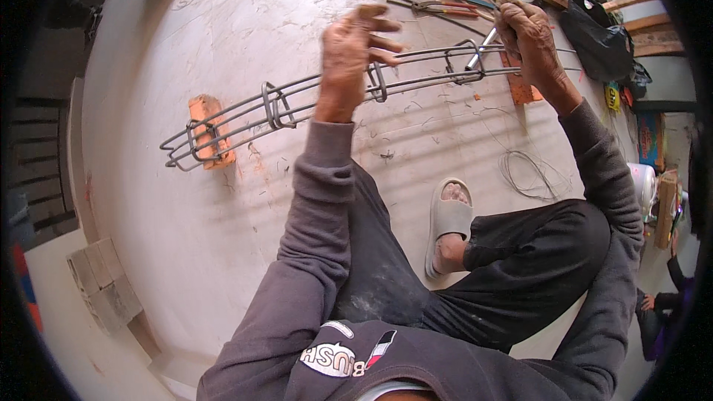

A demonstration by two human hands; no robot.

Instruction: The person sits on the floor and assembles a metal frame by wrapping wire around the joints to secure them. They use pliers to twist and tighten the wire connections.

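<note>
A long cage of steel reinforcing bars (297,100) with square stirrups lies across the concrete floor, propped on two orange bricks (208,130). My left hand (355,56) is raised over the middle of the cage, fingers curled near a stirrup (377,82); whether it grips a bar I cannot tell. My right hand (529,37) is closed on a thin metal hook tool (481,50), whose tip sits at a stirrup on the right part of the cage.
Pliers with red handles (438,7) lie beyond the cage. A coil of thin tie wire (529,171) rests on the floor by my sandalled foot (448,223). A black bag (598,41) and wood pieces are at the right, grey blocks (104,282) at the left.
</note>
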